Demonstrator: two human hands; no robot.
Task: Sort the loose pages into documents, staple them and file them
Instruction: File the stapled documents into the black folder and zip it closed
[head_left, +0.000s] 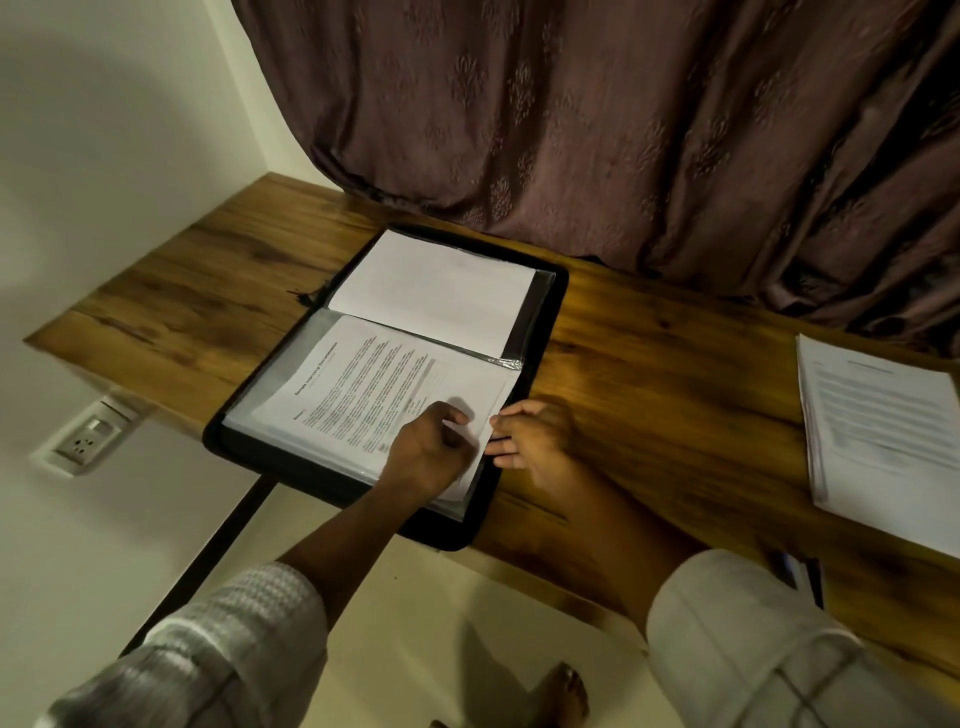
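Note:
A black zip folder (545, 332) lies open on the wooden desk (675, 395), with clear sleeves inside. The far half shows a blank white sheet (436, 291). In the near half lies a printed document (363, 389). My left hand (423, 452) pinches the near right corner of that document's pages. My right hand (530, 436) rests at the folder's right edge, fingers apart and touching the sleeve's edge. Whether it grips anything is unclear.
A stack of printed pages (883, 441) lies at the desk's right end. A dark small object (800, 577) sits at the near desk edge by my right sleeve. A brown curtain (597, 130) hangs behind the desk. A wall socket (85, 439) sits lower left.

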